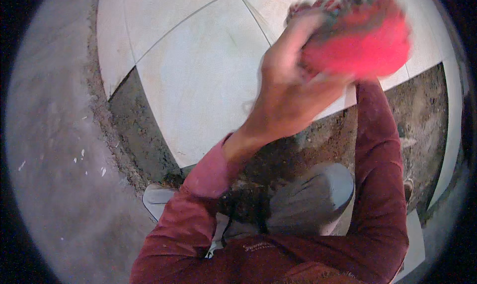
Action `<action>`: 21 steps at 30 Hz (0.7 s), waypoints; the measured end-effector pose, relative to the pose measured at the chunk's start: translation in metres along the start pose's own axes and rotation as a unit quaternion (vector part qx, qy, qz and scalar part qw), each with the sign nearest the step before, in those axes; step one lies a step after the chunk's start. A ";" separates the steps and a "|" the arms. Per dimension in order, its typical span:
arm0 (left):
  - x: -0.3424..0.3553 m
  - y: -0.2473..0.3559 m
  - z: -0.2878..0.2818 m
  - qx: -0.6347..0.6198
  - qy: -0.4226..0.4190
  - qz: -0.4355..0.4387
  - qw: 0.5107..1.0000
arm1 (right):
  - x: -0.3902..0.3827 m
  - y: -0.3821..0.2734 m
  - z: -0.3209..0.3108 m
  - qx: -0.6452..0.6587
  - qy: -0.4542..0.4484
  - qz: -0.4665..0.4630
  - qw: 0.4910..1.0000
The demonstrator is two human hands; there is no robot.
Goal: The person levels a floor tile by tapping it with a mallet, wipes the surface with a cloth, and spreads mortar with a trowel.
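My left hand (293,85) is bare and reaches up to the right. Its fingers are curled against a bulky bright red thing (365,48) with dark grey-green and dark red patches along its top. Motion smears it, so I cannot tell whether it is a wadded cloth or a coated work glove. My right forearm (377,120), in a dark red sleeve, runs straight up to the lower edge of this red thing. The right hand itself cannot be made out, either behind the red thing or inside it. Both hands are above pale floor tiles (198,80).
Bare, rough dirt or mortar (288,155) lies between the tiles and my bent knee in grey trousers (318,194). Another dark strip of bed (136,115) borders the tiles at left. Beyond it stretches grey floor (54,135) with small white flecks.
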State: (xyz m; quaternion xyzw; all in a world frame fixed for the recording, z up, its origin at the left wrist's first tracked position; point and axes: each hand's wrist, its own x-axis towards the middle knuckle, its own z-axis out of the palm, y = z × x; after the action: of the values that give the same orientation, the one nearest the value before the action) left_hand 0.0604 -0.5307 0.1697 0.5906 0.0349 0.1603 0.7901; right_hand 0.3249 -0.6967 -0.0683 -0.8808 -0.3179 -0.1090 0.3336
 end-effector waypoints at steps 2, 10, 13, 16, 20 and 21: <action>0.064 0.009 0.034 -0.113 -0.049 0.137 0.983 | 0.003 0.003 -0.008 -0.002 0.006 0.002 1.000; 0.197 -0.059 0.061 0.068 0.024 0.326 0.943 | 0.010 -0.007 0.012 0.014 0.015 0.003 1.000; 0.166 -0.100 -0.022 0.331 0.004 0.165 0.929 | 0.003 0.017 -0.002 0.004 0.037 -0.003 0.999; 0.125 -0.163 -0.173 0.624 0.020 0.030 0.780 | 0.005 0.001 0.001 0.022 0.020 -0.006 1.000; 0.080 -0.181 -0.235 0.767 0.017 0.014 0.641 | 0.001 -0.014 0.002 0.019 0.017 0.000 1.000; 0.078 -0.184 -0.241 0.767 0.021 0.049 0.640 | 0.001 -0.016 0.003 0.015 0.021 -0.003 1.000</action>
State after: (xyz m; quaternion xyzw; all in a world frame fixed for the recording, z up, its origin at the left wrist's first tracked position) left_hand 0.1146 -0.3321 -0.0661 0.9820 0.1332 0.1269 0.0439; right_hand 0.3159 -0.6853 -0.0619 -0.8722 -0.3150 -0.1240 0.3529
